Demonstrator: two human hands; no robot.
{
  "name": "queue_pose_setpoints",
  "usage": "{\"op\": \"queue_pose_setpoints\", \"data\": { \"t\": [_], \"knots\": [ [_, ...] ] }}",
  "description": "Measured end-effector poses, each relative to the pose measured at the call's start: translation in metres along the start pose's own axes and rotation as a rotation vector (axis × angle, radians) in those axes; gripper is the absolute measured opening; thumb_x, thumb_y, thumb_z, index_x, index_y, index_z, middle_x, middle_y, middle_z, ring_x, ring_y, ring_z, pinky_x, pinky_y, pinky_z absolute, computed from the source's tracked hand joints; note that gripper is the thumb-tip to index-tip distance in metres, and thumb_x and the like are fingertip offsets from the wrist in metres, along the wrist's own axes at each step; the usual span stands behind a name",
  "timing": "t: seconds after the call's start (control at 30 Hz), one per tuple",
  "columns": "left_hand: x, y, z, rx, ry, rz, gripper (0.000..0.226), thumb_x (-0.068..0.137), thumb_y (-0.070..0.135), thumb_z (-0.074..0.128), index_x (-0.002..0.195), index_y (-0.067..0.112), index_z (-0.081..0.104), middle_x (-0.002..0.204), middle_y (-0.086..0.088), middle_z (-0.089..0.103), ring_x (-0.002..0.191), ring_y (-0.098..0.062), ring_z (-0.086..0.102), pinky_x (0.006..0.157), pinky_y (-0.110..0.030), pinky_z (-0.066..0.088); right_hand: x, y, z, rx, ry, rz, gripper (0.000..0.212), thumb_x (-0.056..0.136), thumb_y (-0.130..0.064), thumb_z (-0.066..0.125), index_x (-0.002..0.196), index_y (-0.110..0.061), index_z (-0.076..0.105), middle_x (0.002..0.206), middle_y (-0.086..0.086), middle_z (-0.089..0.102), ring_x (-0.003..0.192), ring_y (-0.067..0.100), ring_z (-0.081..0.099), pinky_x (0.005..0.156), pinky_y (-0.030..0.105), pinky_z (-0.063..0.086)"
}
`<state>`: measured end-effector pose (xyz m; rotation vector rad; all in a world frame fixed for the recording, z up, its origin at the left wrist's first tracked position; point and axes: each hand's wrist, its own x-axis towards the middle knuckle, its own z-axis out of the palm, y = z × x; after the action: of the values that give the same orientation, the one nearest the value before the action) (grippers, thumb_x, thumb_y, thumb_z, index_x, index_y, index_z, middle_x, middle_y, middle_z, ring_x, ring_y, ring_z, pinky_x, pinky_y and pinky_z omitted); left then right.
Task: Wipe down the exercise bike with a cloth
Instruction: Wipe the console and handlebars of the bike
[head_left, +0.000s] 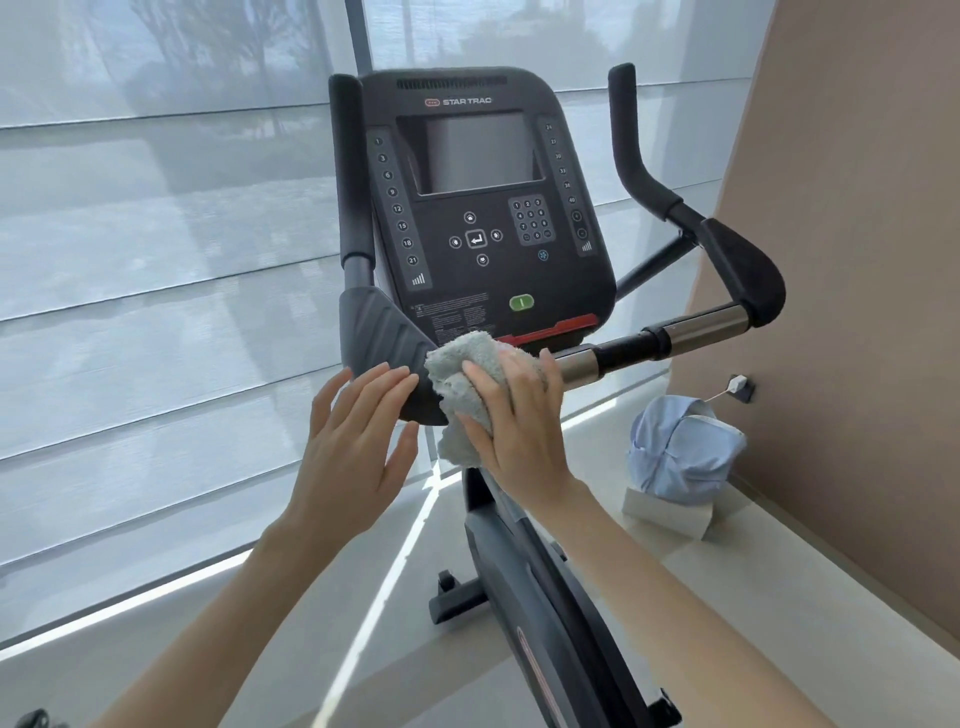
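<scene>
showing one exercise bike (483, 208) standing on the pale floor (753, 597) and facing one shaded window (156, 260). carrying one console, two upright grips (345, 156), and two dark arm pads, the left pad (384, 338) and the right pad (743, 265), joined by one crossbar (623, 351).

pressing one grey cloth (462, 364), bunched, onto the crossbar's left end with the right hand (519, 415), just beside the left pad and under the console's near edge. curling the fingers over the bunch, laying the thumb along its top, letting a fold of it hang below the bar.

holding the left hand (353, 431) flat, wide and empty, fingers straight and close together, fingertips reaching the near edge of the left pad; not showing clearly whether touching or just apart. extending both forearms upward from the lower edge of the view, palms turned away.

showing also, at the floor's right edge against the brown wall (857, 260): one pale blue fabric bundle (680, 452) sitting on one white box (670, 512), and one white plug (737, 385) sitting in the wall.
</scene>
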<state>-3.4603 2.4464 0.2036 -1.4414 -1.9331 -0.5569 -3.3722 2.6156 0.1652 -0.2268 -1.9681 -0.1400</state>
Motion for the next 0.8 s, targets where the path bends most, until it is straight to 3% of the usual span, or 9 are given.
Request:
{"op": "queue_pose_setpoints", "data": {
  "t": [0.1,0.3,0.47,0.57,0.63,0.8],
  "knots": [
    [-0.005,0.001,-0.003,0.003,-0.019,-0.012,0.042,0.095,0.024,0.041,0.127,0.000,0.054,0.132,-0.012,0.055,0.127,-0.027,0.046,0.111,-0.048,0.028,-0.006,0.009,0.015,-0.095,0.030,-0.095,0.041,0.096,-0.041,0.042,0.128,-0.015,0.043,0.119,0.017,0.062,0.119,0.028,0.045,0.105,0.050,0.033],
    [-0.009,0.002,-0.008,0.050,-0.060,-0.038,0.043,0.096,0.026,0.039,0.128,0.001,0.054,0.132,-0.012,0.054,0.127,-0.028,0.046,0.111,-0.048,0.027,-0.017,0.066,0.014,-0.222,0.067,-0.274,0.046,0.090,-0.022,0.057,0.133,-0.014,0.041,0.126,0.015,0.041,0.121,0.030,0.043,0.109,0.048,0.026],
    [-0.010,0.009,-0.009,0.066,-0.084,-0.031,0.044,0.095,0.026,0.038,0.128,0.000,0.053,0.133,-0.013,0.054,0.127,-0.029,0.047,0.110,-0.049,0.029,-0.021,0.110,-0.014,-0.247,0.026,-0.187,0.050,0.089,-0.017,0.060,0.134,-0.010,0.039,0.128,0.017,0.040,0.123,0.032,0.042,0.107,0.050,0.029],
    [-0.010,0.012,-0.007,0.069,-0.074,0.012,0.044,0.095,0.025,0.040,0.129,0.000,0.052,0.134,-0.013,0.053,0.127,-0.028,0.047,0.110,-0.050,0.029,-0.021,0.088,-0.027,-0.061,0.102,-0.021,0.037,0.100,-0.025,0.041,0.133,-0.009,0.038,0.130,0.014,0.034,0.123,0.033,0.039,0.110,0.050,0.024],
    [-0.009,0.014,-0.005,0.071,-0.059,0.045,0.044,0.095,0.025,0.041,0.130,0.000,0.052,0.134,-0.013,0.053,0.127,-0.028,0.046,0.110,-0.050,0.029,-0.017,0.058,-0.029,0.038,0.190,0.056,0.039,0.102,-0.032,0.032,0.133,-0.008,0.038,0.131,0.012,0.032,0.123,0.031,0.038,0.112,0.047,0.019],
    [-0.008,0.012,0.001,0.098,0.002,0.120,0.043,0.094,0.022,0.043,0.130,-0.001,0.051,0.135,-0.013,0.052,0.127,-0.028,0.046,0.110,-0.051,0.028,-0.015,-0.002,-0.003,0.076,0.230,0.044,0.056,0.090,-0.037,0.058,0.134,-0.012,0.035,0.132,0.012,0.033,0.127,0.030,0.035,0.108,0.054,0.027]
  ]
}}
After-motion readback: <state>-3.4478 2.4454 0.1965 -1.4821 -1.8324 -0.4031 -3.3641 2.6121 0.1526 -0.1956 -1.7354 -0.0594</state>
